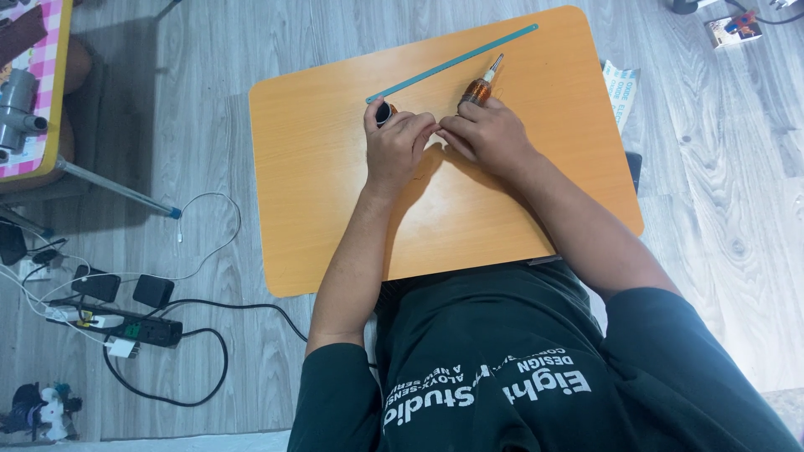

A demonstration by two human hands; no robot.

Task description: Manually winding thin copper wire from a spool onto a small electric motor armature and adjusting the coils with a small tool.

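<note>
Head view: both my hands met mid-table, on small tools.
My left hand (398,146) was curled around a small black-tipped part (383,112); my right hand (490,134) pinched an amber screwdriver handle (478,90), probably light, rigid, slick, best held at its barrel. Beyond lay a thin teal blade (452,64), likely springy, on the orange table (318,201); nothing blocked it.

The left hand (397,144) covers most of a small black object (383,111), so its kind cannot be told. The right hand (488,134) hides the orange-handled tool's (478,89) lower handle.
</note>
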